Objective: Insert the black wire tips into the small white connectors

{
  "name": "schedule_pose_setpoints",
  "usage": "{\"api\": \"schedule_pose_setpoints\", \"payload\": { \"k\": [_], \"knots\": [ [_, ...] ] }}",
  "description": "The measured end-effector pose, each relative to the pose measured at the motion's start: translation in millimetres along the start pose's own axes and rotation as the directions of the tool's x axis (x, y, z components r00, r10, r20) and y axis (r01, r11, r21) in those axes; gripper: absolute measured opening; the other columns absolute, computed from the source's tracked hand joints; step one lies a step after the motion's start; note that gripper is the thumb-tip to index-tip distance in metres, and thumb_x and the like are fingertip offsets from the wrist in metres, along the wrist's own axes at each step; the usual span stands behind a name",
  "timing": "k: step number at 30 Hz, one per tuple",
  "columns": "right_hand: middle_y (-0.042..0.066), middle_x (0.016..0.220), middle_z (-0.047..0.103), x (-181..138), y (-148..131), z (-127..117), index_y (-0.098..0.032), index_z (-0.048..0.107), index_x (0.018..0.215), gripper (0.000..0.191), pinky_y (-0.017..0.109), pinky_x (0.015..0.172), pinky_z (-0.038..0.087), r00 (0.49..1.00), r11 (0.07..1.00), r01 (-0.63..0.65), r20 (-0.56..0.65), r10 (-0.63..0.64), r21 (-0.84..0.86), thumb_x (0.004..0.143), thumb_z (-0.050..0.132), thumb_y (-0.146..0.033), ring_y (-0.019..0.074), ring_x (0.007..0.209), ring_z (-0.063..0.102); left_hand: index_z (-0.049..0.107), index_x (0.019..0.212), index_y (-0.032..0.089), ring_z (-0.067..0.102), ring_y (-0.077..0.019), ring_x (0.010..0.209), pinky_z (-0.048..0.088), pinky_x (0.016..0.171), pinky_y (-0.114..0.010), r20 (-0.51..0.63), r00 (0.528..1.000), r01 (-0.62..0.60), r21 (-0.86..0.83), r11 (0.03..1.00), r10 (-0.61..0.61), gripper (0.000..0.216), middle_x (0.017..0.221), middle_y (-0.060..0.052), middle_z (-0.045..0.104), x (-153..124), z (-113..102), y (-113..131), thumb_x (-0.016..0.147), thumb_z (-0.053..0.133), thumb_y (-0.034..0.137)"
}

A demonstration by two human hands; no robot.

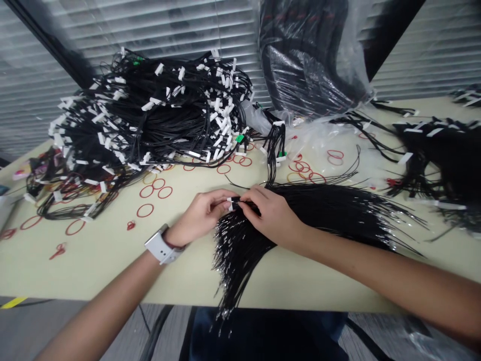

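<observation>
My left hand [201, 213], with a pale watch band on the wrist, pinches a small white connector [230, 203] between thumb and fingers. Meeting it from the right, my right hand [268, 213] is closed on the black wire end right beside the connector. Whether the wire sits fully inside the connector is hidden by the fingertips. Beneath and behind both hands lies a thick bundle of black wires [330, 213] with shiny metal tips. Its left ends fan out and hang over the table's front edge.
A big heap of black cables [161, 118] with white connectors fills the back left. Red rubber bands [145, 210] lie scattered on the table [158, 276]. A plastic-wrapped dark bundle [308, 60] stands at the back, and more cables [447, 160] lie at the right.
</observation>
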State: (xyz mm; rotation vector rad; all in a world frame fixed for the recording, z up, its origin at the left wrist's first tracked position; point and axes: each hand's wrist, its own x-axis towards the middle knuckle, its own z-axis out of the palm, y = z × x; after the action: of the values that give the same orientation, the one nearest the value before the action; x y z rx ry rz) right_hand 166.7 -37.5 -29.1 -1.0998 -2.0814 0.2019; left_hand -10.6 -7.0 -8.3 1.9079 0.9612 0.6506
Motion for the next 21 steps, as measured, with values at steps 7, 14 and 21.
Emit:
{"api": "schedule_pose_setpoints", "payload": {
  "k": [7, 14, 21],
  "knots": [
    [0.002, 0.077, 0.052, 1.1, 1.1, -0.5, -0.017, 0.050, 0.077, 0.009, 0.025, 0.064, 0.040, 0.994, 0.991, -0.105, 0.039, 0.102, 0.077, 0.083, 0.045, -0.013, 0.0125, 0.069, 0.049, 0.059, 0.098, 0.011, 0.059, -0.0156, 0.078, 0.049, 0.072, -0.028, 0.013, 0.999, 0.037, -0.125, 0.992, -0.035, 0.018, 0.087, -0.007, 0.065, 1.7, 2.7, -1.0, 0.083, 0.050, 0.015],
    [0.000, 0.072, 0.052, 2.7, 5.9, -0.5, -0.016, 0.050, 0.073, 0.010, 0.022, 0.060, 0.037, 0.988, 0.975, -0.154, 0.047, 0.149, 0.160, 0.080, 0.048, -0.009, 0.0101, 0.065, 0.048, 0.058, 0.096, 0.011, 0.059, -0.0154, 0.080, 0.047, 0.073, -0.028, 0.027, 0.998, 0.070, -0.242, 0.968, -0.065, 0.015, 0.088, -0.007, 0.064, 3.0, 4.2, -5.0, 0.084, 0.050, 0.014],
    [-0.001, 0.071, 0.052, 4.6, 4.1, -1.5, -0.016, 0.052, 0.071, 0.010, 0.021, 0.060, 0.037, 0.981, 0.967, -0.192, 0.047, 0.187, 0.169, 0.079, 0.050, -0.012, 0.0092, 0.064, 0.048, 0.060, 0.098, 0.012, 0.059, -0.0164, 0.081, 0.048, 0.073, -0.028, 0.026, 0.993, 0.116, -0.218, 0.969, -0.113, 0.017, 0.088, -0.007, 0.065, 4.1, 2.8, -1.7, 0.083, 0.052, 0.018]
  ]
}}
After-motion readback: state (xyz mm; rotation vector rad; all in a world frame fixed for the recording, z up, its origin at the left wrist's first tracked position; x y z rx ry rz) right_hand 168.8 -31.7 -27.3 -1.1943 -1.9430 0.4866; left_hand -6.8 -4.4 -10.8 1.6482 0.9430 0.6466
